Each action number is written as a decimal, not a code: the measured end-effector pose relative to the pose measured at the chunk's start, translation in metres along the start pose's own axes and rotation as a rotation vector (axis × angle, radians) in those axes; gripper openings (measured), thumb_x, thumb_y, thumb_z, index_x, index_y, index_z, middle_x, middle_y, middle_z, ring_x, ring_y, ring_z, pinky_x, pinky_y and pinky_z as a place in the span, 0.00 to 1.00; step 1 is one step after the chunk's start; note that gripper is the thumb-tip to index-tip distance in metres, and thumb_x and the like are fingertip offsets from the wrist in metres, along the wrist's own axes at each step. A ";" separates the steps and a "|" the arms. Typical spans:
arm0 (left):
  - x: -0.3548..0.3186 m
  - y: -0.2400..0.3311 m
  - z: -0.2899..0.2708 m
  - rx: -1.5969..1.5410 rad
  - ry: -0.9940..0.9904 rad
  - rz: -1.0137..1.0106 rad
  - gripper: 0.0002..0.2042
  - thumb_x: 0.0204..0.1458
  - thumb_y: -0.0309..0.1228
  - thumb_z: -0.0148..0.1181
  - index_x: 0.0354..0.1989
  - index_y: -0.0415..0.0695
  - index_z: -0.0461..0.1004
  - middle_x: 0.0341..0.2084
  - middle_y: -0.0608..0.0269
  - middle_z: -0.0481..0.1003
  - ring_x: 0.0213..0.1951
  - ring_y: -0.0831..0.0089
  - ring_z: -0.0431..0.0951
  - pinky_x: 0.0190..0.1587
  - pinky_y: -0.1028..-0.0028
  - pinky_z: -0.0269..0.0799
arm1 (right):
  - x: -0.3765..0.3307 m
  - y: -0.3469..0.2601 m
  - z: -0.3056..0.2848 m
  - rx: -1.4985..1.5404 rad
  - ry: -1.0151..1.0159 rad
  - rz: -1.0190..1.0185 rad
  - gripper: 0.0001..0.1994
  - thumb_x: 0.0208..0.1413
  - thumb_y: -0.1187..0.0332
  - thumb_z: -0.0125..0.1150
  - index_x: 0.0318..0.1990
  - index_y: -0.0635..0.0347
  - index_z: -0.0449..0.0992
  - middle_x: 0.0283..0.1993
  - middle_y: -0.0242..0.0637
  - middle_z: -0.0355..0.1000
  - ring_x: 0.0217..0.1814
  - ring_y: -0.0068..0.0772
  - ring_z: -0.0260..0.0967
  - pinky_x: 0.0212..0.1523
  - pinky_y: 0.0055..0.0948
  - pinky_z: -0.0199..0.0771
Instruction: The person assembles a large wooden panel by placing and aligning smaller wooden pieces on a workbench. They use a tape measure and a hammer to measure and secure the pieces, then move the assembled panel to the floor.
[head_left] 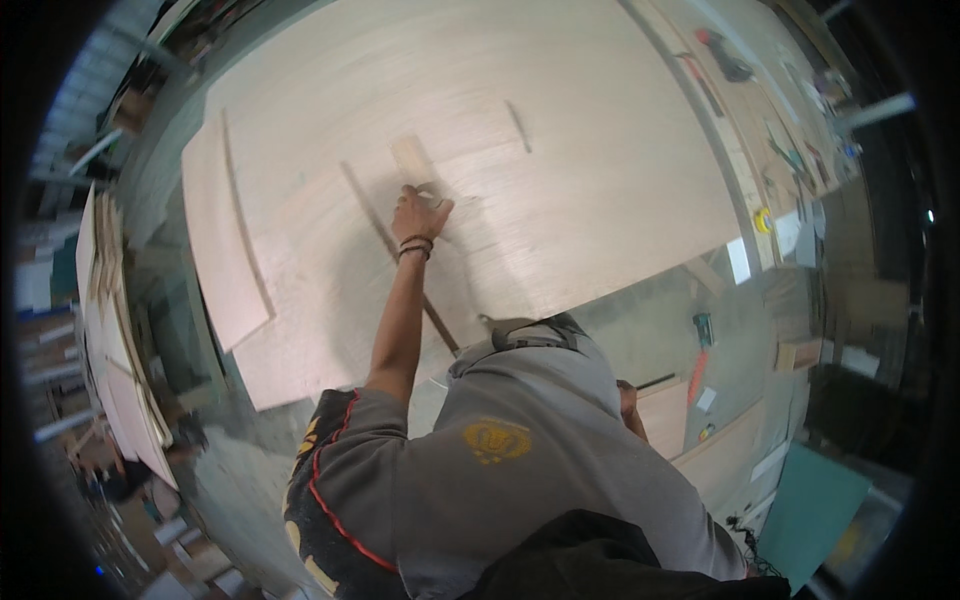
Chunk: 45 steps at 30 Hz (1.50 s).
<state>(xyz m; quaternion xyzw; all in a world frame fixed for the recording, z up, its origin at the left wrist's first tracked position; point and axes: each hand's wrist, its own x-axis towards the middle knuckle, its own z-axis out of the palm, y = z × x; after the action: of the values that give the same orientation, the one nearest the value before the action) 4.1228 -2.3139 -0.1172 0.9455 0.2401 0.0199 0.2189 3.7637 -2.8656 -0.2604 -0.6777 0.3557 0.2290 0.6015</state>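
A large pale plywood sheet [600, 150] spreads in front of me. My left hand [420, 215] reaches over it, thumb and fingers at either side of the near end of a small flat wood block [409, 155]. A long narrow dark line [375, 215] runs beside that hand toward my waist; I cannot tell whether it is a gap or a strip. A shorter dark line [518, 127] lies farther right. My right hand [629, 402] hangs low at my right side, mostly hidden by my shirt. Its fingers look curled, and a thin dark rod [656, 381] sticks out from it.
A narrow plywood strip [222, 240] lies along the sheet's left edge. Leaning boards [110, 330] stand farther left. On the right, a bench [735, 130] bears a red-and-black tool [724, 55] and a yellow tape measure [763, 220]. A teal-bodied drill [703, 328] and a green panel [815, 510] sit lower right.
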 end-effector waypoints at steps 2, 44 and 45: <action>-0.021 -0.009 -0.004 -0.021 0.034 -0.043 0.38 0.38 0.53 0.67 0.52 0.37 0.64 0.48 0.42 0.74 0.45 0.46 0.78 0.47 0.57 0.76 | 0.008 0.013 -0.009 -0.234 -0.086 -0.136 0.14 0.59 0.63 0.59 0.46 0.63 0.78 0.37 0.37 0.78 0.40 0.31 0.75 0.40 0.33 0.75; -0.374 -0.164 0.188 -0.833 -0.917 -0.708 0.34 0.61 0.54 0.51 0.71 0.50 0.57 0.64 0.52 0.65 0.62 0.56 0.68 0.61 0.58 0.64 | 0.026 -0.128 -0.167 -0.027 0.257 -0.014 0.17 0.58 0.56 0.60 0.49 0.57 0.78 0.38 0.38 0.78 0.38 0.32 0.76 0.37 0.37 0.77; -0.368 -0.130 0.183 -0.802 -0.952 -0.595 0.32 0.62 0.54 0.52 0.69 0.48 0.60 0.62 0.52 0.68 0.61 0.58 0.69 0.60 0.60 0.65 | 0.042 -0.141 -0.189 0.047 0.250 -0.025 0.18 0.60 0.56 0.59 0.51 0.57 0.77 0.43 0.38 0.77 0.42 0.32 0.75 0.41 0.38 0.76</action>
<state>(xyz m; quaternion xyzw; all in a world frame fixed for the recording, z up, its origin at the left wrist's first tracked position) 3.7657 -2.4562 -0.3130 0.5914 0.3412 -0.3709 0.6295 3.8750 -3.0555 -0.1672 -0.6910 0.4247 0.1268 0.5710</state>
